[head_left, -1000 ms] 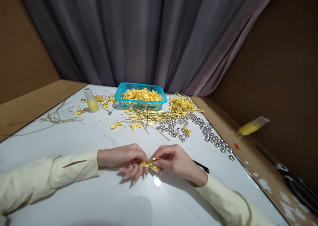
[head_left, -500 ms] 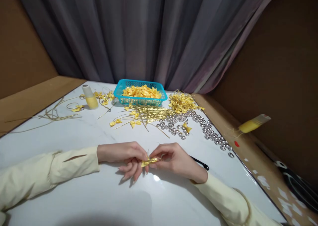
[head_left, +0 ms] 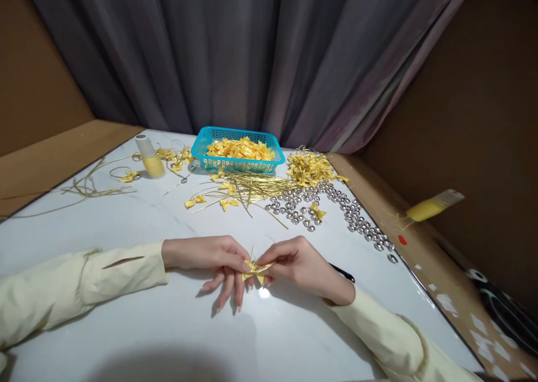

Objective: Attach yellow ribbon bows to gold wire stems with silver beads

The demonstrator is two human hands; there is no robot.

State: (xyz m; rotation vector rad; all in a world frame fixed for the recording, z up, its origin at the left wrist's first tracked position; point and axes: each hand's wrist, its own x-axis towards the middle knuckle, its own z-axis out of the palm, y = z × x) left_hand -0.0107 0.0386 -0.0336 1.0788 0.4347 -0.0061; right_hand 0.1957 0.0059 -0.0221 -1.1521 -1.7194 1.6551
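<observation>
A small yellow ribbon bow (head_left: 254,272) is held just above the white table (head_left: 176,337), between my two hands. My left hand (head_left: 227,264) pinches its left side with thumb and forefinger, the other fingers spread below. From the right, my right hand (head_left: 296,264) pinches gold tie wire (head_left: 266,268) lying across the bow. Thin wire ends stick up above the fingertips. Whether a bell is on this bow I cannot tell. Beyond the hands lie a bundle of gold wires (head_left: 260,185), loose yellow bows (head_left: 229,204) and silver bells or beads (head_left: 300,205).
A blue basket (head_left: 237,164) of yellow bows stands at the back, beside a pile of wired bows (head_left: 310,168). At the left is a bottle with yellow contents (head_left: 151,161). A similar bottle (head_left: 435,205) and black scissors (head_left: 504,315) lie at the right. A black stick (head_left: 344,273) is behind my right wrist.
The bow has turned in my fingers, so both of its lower tips now show pointing down. Both hands stay close together in nearly the same place. The view has shifted slightly.
</observation>
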